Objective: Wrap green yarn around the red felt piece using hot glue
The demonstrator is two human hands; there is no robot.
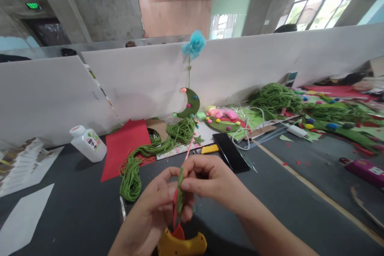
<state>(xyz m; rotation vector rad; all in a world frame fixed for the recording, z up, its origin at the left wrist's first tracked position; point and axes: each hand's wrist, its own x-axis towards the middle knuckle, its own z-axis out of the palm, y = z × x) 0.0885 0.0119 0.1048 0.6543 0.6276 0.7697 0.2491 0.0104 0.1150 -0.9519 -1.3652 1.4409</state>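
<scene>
Thin green felt-like piece [180,194], upright above the dark grey tabletop [81,212].
From my remote station I see the left hand [154,198] and right hand [213,178] pinching it, near a curved yellow plastic tool [183,247] and looped green yarn [131,180].

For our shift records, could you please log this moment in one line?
left hand: holds green felt piece | right hand: pinches same piece | lower in view: yellow-and-red tool | ahead: green yarn, black smartphone
</scene>
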